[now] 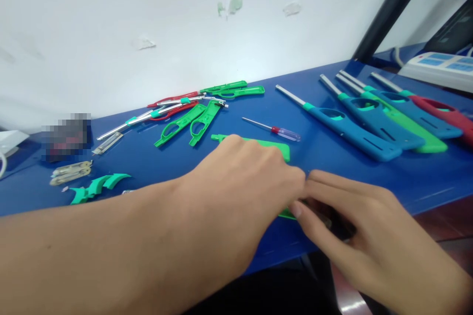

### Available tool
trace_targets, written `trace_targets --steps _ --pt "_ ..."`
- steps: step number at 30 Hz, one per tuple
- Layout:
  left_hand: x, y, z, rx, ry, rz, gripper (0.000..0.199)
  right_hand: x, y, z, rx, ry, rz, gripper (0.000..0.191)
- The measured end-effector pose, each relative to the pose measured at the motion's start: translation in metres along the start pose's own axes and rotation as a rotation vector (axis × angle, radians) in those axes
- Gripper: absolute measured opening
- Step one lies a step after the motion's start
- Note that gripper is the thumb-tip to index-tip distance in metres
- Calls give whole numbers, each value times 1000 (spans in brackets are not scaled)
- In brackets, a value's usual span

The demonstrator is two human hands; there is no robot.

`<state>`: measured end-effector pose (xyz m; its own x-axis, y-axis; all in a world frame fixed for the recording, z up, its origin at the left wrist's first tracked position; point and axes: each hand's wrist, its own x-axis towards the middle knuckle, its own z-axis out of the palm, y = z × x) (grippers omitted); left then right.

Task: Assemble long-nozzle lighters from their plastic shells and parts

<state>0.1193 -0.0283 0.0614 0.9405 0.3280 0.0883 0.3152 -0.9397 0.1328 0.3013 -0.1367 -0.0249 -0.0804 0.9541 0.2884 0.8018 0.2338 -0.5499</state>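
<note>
My left hand (244,182) reaches across from the left, its fingers curled down and out of sight. Its fingertips meet those of my right hand (351,211), whose thumb and fingers close together at a small part that I cannot make out. Under the two hands a piece of green plastic (287,214) shows, mostly covered. A green half shell (273,147) lies just behind my left hand. Beyond it rests a screwdriver (284,133) with a clear purple and red handle.
Assembled lighters (354,130) in blue, green and red lie at the right. Green shells (203,120), red shells and metal tubes (121,125) lie at the back. Teal triggers (98,185) and clear parts (72,172) are at the left. A power strip (439,69) stands back right.
</note>
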Motion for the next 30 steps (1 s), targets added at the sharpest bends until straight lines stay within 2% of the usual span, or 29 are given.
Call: trace_targets --steps 4,7,11,15,21,27,30 --pt "1 -3 1 143 1 77 28 1 1 2 10 11 4 28" --pt "1 -10 2 109 -3 83 29 3 1 3 8 19 0 29" --pt "0 -30 8 64 -16 80 24 3 2 3 3 29 -13 29" --pt "2 -41 7 67 -89 88 21 3 1 1 10 44 -29 28" --pt "0 -23 -6 96 -84 72 21 4 1 1 3 41 -27 28" --pt "1 -9 -12 3 -56 35 22 0 4 5 -18 37 -31 26" --pt "2 -2 -13 25 -88 -2 20 -1 5 6 -28 37 -30 26"
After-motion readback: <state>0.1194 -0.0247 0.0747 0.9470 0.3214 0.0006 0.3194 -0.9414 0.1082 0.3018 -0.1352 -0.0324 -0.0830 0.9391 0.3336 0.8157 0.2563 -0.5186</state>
